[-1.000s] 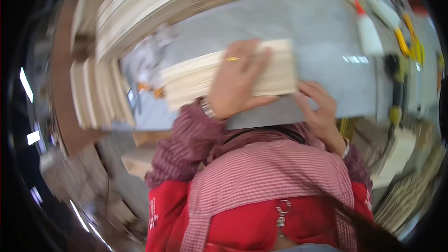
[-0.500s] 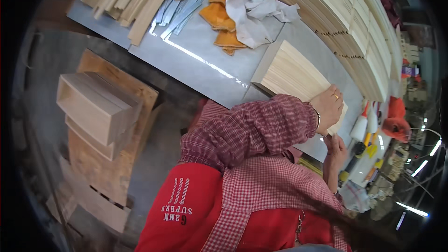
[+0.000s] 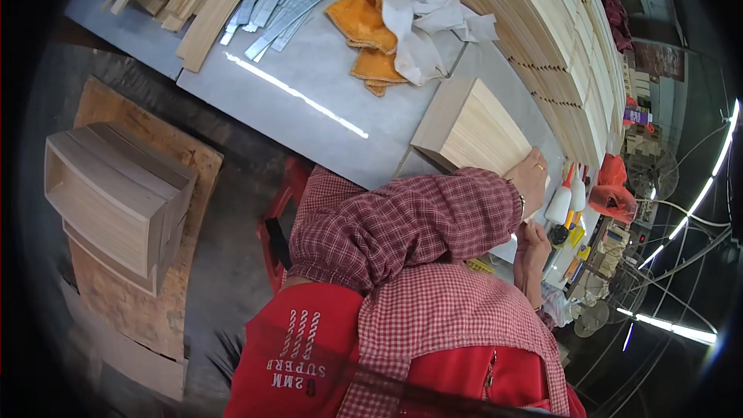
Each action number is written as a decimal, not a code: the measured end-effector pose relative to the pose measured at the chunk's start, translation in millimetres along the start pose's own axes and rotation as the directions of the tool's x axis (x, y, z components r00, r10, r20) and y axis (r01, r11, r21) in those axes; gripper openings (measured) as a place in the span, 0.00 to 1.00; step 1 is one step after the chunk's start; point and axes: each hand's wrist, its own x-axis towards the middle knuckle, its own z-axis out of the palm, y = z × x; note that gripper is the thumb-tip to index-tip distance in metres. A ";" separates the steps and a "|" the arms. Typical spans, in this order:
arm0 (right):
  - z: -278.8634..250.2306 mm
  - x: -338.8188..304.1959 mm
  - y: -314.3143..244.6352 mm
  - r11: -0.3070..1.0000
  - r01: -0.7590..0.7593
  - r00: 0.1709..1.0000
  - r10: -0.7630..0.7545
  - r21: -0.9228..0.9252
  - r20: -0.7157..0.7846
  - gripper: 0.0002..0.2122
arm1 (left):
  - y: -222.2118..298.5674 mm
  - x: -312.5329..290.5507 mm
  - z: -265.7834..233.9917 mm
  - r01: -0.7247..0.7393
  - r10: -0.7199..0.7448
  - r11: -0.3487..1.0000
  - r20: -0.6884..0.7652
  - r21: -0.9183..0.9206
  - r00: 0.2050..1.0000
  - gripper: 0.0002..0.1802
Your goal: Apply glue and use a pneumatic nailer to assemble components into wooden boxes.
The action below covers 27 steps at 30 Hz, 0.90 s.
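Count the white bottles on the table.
2: one white bottle right of the left hand, the other white bottle just to that bottle's right. Others may be hidden.

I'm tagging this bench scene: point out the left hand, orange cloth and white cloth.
Left hand (image 3: 530, 178), head view: its back.
Orange cloth (image 3: 361, 23), head view: its middle.
White cloth (image 3: 422, 14), head view: crumpled middle.

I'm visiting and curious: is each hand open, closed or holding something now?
Left hand: on the pale wooden piece; open or gripping cannot be told.
Right hand: close by, partly curled; whether it holds anything cannot be told.
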 end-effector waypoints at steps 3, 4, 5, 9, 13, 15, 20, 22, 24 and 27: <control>0.9 -2.2 3.6 1.000 0.002 1.000 -0.002 -0.002 -0.009 0.09 | -2.4 -2.2 -8.6 -0.033 0.034 0.999 0.034 -0.016 0.999 0.33; 3.9 -2.2 3.2 1.000 -0.002 1.000 0.002 0.003 -0.025 0.09 | -4.7 -2.6 -10.5 -0.037 0.038 0.999 0.036 -0.031 0.999 0.35; 5.5 -2.8 6.0 0.999 -0.007 0.998 0.009 0.033 -0.055 0.09 | -6.5 -4.2 -9.1 -0.077 0.078 0.997 0.050 -0.027 0.996 0.35; 14.6 -3.2 5.5 0.998 0.047 0.998 -0.049 -0.041 -0.044 0.11 | -20.2 -38.9 -18.4 -0.068 -0.229 0.742 -0.347 -0.667 0.909 0.38; 10.3 -5.5 11.2 0.977 0.196 0.980 -0.197 -0.085 0.002 0.13 | -48.9 -116.8 -55.2 0.101 -0.232 0.963 -0.569 -0.251 0.789 0.30; 6.5 -4.8 19.7 0.967 0.223 0.974 -0.227 -0.125 -0.021 0.14 | -55.2 -143.7 -67.0 0.307 -0.367 0.930 -0.442 -0.204 0.818 0.29; 9.4 -7.5 23.9 0.937 0.336 0.941 -0.339 -0.097 -0.011 0.10 | -52.6 -157.2 -72.3 0.438 -0.558 0.805 -0.258 -0.401 0.789 0.20; 11.3 -9.3 23.6 0.927 0.355 0.934 -0.357 -0.119 0.008 0.10 | -56.2 -160.9 -71.2 0.494 -0.641 0.717 -0.185 -0.492 0.745 0.18; 10.8 -8.8 26.7 0.923 0.365 0.930 -0.367 -0.123 0.003 0.09 | -58.0 -163.6 -71.2 0.489 -0.616 0.747 -0.191 -0.451 0.765 0.17; 8.8 -7.2 29.5 0.903 0.398 0.916 -0.401 -0.161 0.011 0.07 | -60.4 -164.9 -69.7 0.476 -0.559 0.810 -0.206 -0.342 0.803 0.15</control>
